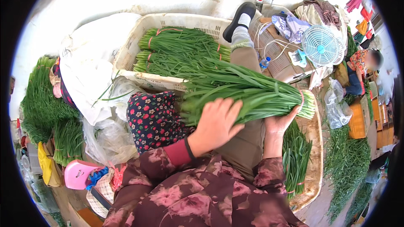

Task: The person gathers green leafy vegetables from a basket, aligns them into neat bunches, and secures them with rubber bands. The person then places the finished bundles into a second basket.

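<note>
A large bundle of garlic chives [249,91] lies across my lap, its pale cut ends to the right and a pink band near them. My right hand [279,119] holds it from below close to the band, thumb up against the stems. My left hand [217,123] rests on the leafy part with its fingers spread; whether it grips any leaves is unclear. Beyond the lap, several banded chive bundles [186,42] fill a white plastic crate [126,56]. More banded chives [296,157] lie in another crate [312,176] at my right side.
Chive heaps stand at the left [44,101] and right [347,164]. A white sack [91,66] and clear plastic bags [109,138] lie left. A fan [322,45] sits on an upturned crate [274,60] with cables. A person [358,66] sits at far right.
</note>
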A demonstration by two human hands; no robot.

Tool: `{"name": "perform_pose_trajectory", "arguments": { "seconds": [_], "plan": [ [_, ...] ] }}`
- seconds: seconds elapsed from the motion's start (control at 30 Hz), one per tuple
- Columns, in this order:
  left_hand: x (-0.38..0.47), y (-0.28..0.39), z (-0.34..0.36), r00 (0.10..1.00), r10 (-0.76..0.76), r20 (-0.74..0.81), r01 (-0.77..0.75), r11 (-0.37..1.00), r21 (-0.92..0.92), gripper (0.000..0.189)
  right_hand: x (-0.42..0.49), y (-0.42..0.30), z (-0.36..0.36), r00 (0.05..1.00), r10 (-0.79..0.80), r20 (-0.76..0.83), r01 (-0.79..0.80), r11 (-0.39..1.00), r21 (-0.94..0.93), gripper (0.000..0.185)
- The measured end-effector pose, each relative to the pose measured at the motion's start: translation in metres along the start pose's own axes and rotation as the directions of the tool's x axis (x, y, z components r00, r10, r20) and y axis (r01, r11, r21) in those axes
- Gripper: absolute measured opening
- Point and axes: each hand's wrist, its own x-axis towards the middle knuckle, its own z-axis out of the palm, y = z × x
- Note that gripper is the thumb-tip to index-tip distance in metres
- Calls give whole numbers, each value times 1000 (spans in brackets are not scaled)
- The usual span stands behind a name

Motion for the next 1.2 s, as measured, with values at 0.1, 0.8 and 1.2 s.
{"name": "perform_pose_trajectory", "arguments": {
  "seconds": [0.1,0.8,1.2],
  "plan": [
    [-26,23,24,993,114,17,-115,993,30,75,4,-3,-21,998,60,25,-60,998,24,67],
    [8,-6,27,855,-505,118,409,516,-753,21,5,-3,-29,998,59,-8,-59,998,0,79],
    [25,2,26,948,-272,-163,235,948,-213,15,5,-2,-28,997,73,-1,-73,997,17,75]
  ]
}}
